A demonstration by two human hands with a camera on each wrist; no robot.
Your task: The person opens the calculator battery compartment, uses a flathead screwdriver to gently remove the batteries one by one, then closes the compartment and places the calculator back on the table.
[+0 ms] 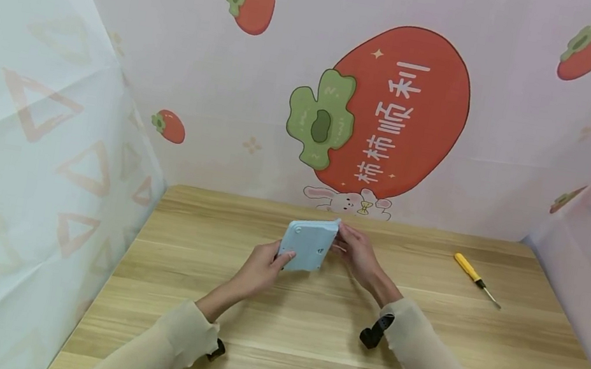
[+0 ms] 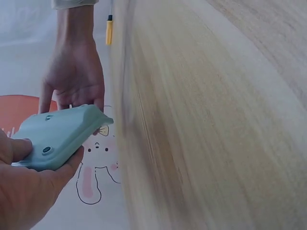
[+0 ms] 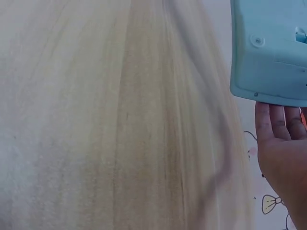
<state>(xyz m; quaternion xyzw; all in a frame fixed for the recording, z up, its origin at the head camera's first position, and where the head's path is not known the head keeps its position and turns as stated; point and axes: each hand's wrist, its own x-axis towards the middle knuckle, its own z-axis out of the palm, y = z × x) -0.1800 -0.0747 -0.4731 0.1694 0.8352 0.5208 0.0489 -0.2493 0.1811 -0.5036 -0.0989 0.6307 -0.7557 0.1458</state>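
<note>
A light-blue plastic device (image 1: pixel 309 246), flat and shaped like a desk calculator, is held up off the table with its back side showing. That back carries round feet, small screw holes and a latch, seen closely in the right wrist view. My left hand (image 1: pixel 263 263) grips its left lower edge, thumb on the back and fingers behind. At the opposite edge, my right hand (image 1: pixel 358 256) touches the device with its fingertips, the fingers fairly straight in the right wrist view (image 3: pixel 283 153). The front of the device is hidden.
A screwdriver (image 1: pixel 470 270) with a yellow handle lies on the wooden table (image 1: pixel 292 352), to the right. White cloth walls (image 1: pixel 263 95) printed with persimmons stand at the back and both sides.
</note>
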